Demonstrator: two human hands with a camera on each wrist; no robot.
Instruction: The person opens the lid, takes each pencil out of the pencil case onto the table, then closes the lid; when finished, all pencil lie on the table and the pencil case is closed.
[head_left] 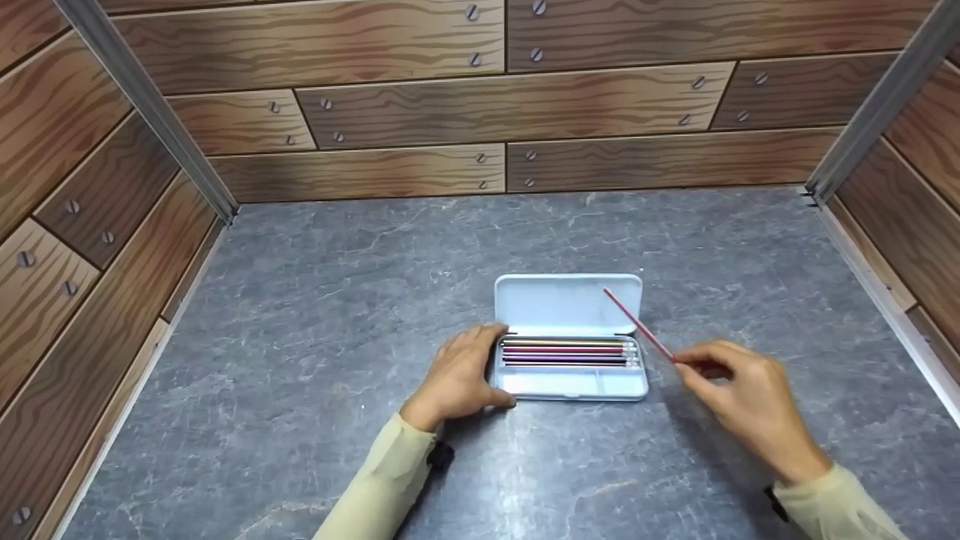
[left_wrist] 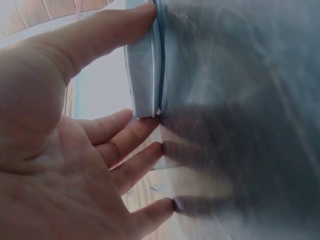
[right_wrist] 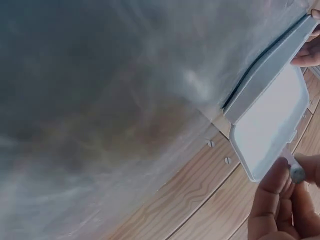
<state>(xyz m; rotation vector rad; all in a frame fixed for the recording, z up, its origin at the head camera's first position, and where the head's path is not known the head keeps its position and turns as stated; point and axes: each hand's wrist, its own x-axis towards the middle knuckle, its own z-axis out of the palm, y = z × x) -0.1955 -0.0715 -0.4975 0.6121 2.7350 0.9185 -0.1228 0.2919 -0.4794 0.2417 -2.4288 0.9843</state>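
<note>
A white pencil case [head_left: 559, 383] lies on the table with its lid [head_left: 551, 304] swung up at the back. Several dark and coloured pencils [head_left: 562, 352] lie side by side in its rear compartment, whitish ends to the right. My left hand [head_left: 459, 373] holds the case's left end, thumb at the front corner and fingers at the back. To the right of the case, my right hand [head_left: 754, 397] pinches a red pencil [head_left: 634, 320] near its end between thumb and fingers. The pencil slants up and left, overlapping the lid in the head view; its round grey end [right_wrist: 297, 174] shows between the fingertips.
The grey marbled table [head_left: 337, 300] spreads around the case. Wood-patterned walls [head_left: 510, 105] stand at the back and both sides, with metal posts [head_left: 165, 120] in the corners. A narrow front compartment of the case has a small divider [head_left: 598, 381].
</note>
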